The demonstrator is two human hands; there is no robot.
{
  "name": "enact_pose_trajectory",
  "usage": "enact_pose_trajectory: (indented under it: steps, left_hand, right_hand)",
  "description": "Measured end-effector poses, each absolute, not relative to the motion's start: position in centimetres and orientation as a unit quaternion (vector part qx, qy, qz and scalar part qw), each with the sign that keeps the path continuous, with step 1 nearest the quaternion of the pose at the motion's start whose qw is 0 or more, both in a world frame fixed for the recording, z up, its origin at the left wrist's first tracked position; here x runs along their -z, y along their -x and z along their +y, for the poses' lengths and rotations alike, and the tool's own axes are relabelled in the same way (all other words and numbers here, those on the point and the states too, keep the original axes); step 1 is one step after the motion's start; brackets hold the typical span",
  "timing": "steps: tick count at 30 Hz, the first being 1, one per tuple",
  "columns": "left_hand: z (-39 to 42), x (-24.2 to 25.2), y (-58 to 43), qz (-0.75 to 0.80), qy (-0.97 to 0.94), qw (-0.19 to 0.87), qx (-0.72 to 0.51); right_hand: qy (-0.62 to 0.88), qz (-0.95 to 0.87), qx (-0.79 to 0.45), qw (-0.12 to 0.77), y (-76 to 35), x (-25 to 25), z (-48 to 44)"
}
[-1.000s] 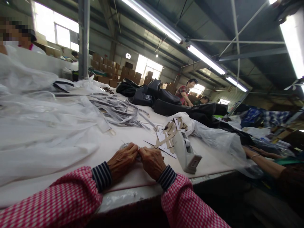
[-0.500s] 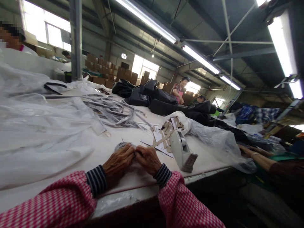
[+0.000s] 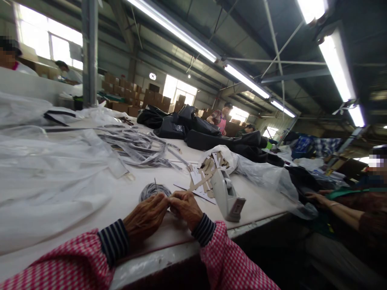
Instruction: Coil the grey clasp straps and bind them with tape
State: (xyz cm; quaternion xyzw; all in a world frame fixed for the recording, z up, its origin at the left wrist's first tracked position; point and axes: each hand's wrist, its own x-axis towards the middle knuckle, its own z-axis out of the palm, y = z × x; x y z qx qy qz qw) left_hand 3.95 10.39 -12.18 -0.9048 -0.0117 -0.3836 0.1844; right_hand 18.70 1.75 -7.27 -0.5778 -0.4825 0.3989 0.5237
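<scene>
Near the front edge of the white-topped table (image 3: 193, 230), my left hand (image 3: 148, 214) and my right hand (image 3: 186, 206) meet with fingertips pinched together. Whatever lies between the fingers is hidden or too small to name. Just behind my left hand rests a round coil (image 3: 150, 191) of grey, shiny strands, partly covered by that hand. A thin dark end pokes up from it. To the right of my right hand stands a grey tape dispenser (image 3: 223, 194). Beside it, cardboard strips (image 3: 202, 182) spill from a clear plastic bag (image 3: 231, 158).
Plastic-wrapped grey straps (image 3: 136, 147) lie beyond the coil. White plastic sheeting (image 3: 54, 177) covers the left side, and black bags (image 3: 208, 137) are heaped at the back. At right, a co-worker's hands (image 3: 320, 198) rest by dark material. A metal post (image 3: 90, 56) rises behind.
My hands have drawn slightly back from the grey coil, so more of it shows. My fingertips stay pinched together. The view has turned a little to the right.
</scene>
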Motion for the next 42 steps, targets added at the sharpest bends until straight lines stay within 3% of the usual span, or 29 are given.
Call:
enact_pose_trajectory:
  steps: [4,8,14,20,24,32,35,42]
  left_hand:
    - [10.1,11.7,-4.0,0.008,0.907,0.163,0.388]
    - [9.9,11.6,-4.0,0.007,0.894,0.208,0.397]
    - [9.9,12.0,-4.2,0.014,0.888,0.236,0.395]
    - [9.6,11.7,-3.8,0.021,0.903,0.221,0.368]
    - [9.5,11.3,-3.2,0.019,0.908,0.227,0.351]
    - [8.9,10.2,-3.2,0.038,0.934,0.119,0.334]
    - [8.9,10.1,-3.2,0.052,0.942,0.115,0.311]
    - [9.5,11.2,-3.6,0.019,0.955,0.036,0.295]
  right_hand:
    - [0.58,-0.425,-0.459,0.522,-18.9,7.0,1.4]
    - [0.588,-0.379,-0.499,0.511,-19.0,6.6,1.3]
    - [0.618,-0.364,-0.495,0.49,-18.6,6.3,1.5]
    - [0.68,-0.387,-0.412,0.467,-20.3,6.2,1.2]
    - [0.749,-0.402,-0.281,0.445,-25.2,5.9,-0.4]
    - [0.755,-0.548,-0.034,0.358,-28.7,5.3,-0.3]
    - [0.719,-0.604,-0.022,0.342,-25.3,5.0,1.2]
    - [0.63,-0.704,-0.134,0.299,-18.8,4.4,5.0]
